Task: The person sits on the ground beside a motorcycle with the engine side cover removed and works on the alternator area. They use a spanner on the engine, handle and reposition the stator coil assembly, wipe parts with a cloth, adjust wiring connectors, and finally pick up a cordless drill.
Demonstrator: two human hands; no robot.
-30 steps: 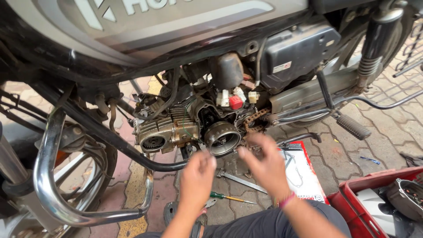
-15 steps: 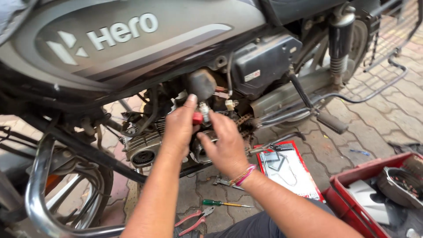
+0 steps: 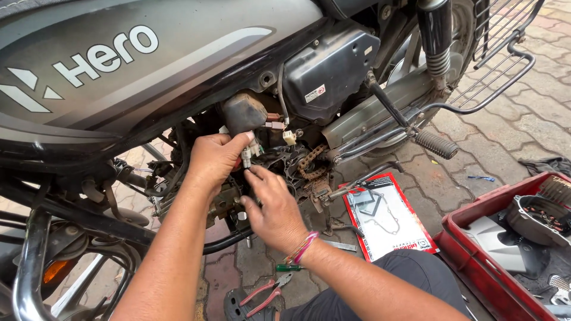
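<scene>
A grey motorcycle (image 3: 137, 65) stands on paving, its engine area opened up. My left hand (image 3: 214, 157) reaches into the engine bay and pinches a small white wire connector (image 3: 250, 150) just under a black rubber boot (image 3: 244, 113). My right hand (image 3: 275, 208), with a pink thread band at the wrist, is right below it, fingers curled at the same wires in front of the engine case. A bare drive chain (image 3: 309, 166) hangs to the right of the hands. What the right fingers grip is hidden.
A chrome crash guard (image 3: 33, 267) curves at the lower left. On the ground lie red-handled pliers (image 3: 264, 294), a green-handled screwdriver (image 3: 288, 267) and a red-edged gasket packet (image 3: 383, 217). A red crate (image 3: 476, 261) with engine parts is at the right. A footpeg (image 3: 437, 144) juts out.
Both hands rose from below the engine into the engine bay and closed on the wiring. The view moved closer and shifted left.
</scene>
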